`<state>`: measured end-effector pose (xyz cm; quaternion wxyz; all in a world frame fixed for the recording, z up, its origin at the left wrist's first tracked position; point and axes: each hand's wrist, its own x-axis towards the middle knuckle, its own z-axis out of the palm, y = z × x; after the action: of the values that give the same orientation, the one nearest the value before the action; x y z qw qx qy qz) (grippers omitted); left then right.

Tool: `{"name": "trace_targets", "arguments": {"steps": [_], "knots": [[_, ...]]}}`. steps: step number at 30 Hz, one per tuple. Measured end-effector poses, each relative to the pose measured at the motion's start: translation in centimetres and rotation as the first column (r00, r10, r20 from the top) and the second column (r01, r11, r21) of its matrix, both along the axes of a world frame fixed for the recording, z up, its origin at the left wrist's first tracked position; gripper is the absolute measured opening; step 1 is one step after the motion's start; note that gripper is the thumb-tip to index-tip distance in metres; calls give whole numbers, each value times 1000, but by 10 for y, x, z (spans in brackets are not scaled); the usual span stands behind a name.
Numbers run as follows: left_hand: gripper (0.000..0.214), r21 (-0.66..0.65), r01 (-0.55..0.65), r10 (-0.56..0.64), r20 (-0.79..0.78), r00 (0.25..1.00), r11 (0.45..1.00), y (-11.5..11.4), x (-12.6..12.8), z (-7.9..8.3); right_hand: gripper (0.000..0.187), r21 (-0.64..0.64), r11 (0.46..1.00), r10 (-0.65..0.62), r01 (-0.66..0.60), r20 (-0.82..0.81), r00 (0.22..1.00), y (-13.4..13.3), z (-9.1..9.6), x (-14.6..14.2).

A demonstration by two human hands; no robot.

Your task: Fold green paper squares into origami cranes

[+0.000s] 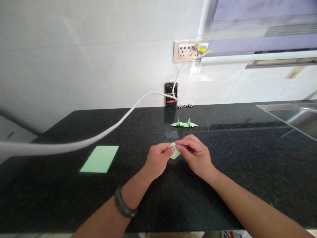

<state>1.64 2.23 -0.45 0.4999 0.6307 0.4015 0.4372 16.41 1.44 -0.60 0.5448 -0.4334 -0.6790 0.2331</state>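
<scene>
A small folded piece of light green paper [175, 153] is held between both hands just above the black counter [223, 172]. My left hand [157, 162] pinches its left side with thumb and fingers closed. My right hand [195, 153] pinches the top and right side, fingers curled. Most of the paper is hidden by the fingers. A finished green paper crane [184, 123] stands on the counter a little beyond the hands. A dark bangle [123, 205] sits on my left wrist.
A flat sheet of green paper [99, 159] lies on the counter to the left. A phone [171, 94] leans on the white wall with a timer showing. A white cable [104, 132] runs from the wall socket [186, 51] across the left. A steel sink [292, 115] is at the right.
</scene>
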Motion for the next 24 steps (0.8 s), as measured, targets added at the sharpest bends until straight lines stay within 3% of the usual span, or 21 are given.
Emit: {"name": "trace_targets", "arguments": {"steps": [24], "knots": [[23,-44,-38,39,29,999,998,3,-1,-3,22,10,992,126,-126,-5,992,1,-1,1]]}}
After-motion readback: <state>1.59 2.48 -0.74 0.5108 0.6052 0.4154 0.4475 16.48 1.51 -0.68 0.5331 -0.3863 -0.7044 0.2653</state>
